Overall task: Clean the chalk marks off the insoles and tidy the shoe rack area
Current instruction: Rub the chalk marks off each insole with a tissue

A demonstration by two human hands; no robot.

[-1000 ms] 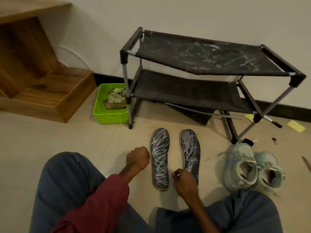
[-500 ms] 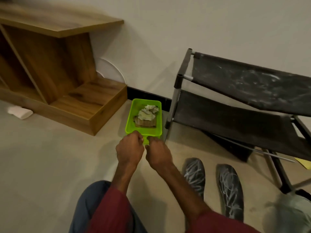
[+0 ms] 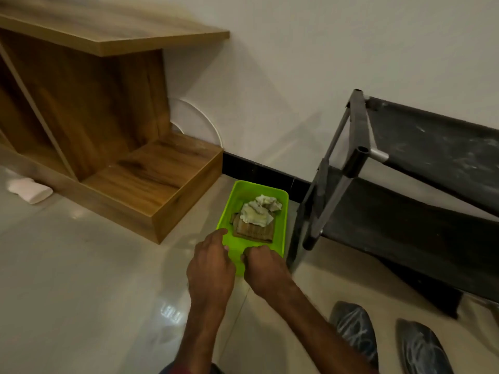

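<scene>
**Fig. Both hands at the tray beside the rack**

Container: 1 green tray (image 3: 284, 228), rectangular, on the floor (image 3: 81, 292) between the wooden shelf unit (image 3: 121, 147) and the shoe rack (image 3: 421, 190), just beside the rack's near leg. Contents, 2 items: 1 crumpled pale cloth (image 3: 259, 211) lying on top of 1 flat brown pad (image 3: 253, 231); both sit toward the tray's centre-rear.

Hands, 2, both at the tray's near edge. L hand (image 3: 212, 268): index laid straight onto the near-left corner rim, thumb on the near rim, other fingers folded against the outer wall, i.e. pinching the corner. R hand (image 3: 266, 271): fingers curled over the near rim approx. mid-edge; tips hidden.

Task items: 2 insoles (image 3: 353, 330), dark w/ white chalk scribble, side by side on the floor at lower right, in front of the rack, apart from the tray. Rack: 2 dark fabric tiers, top one chalk-smeared.

Other: 1 white block (image 3: 29, 190) on the floor at the shelf unit's left.
</scene>
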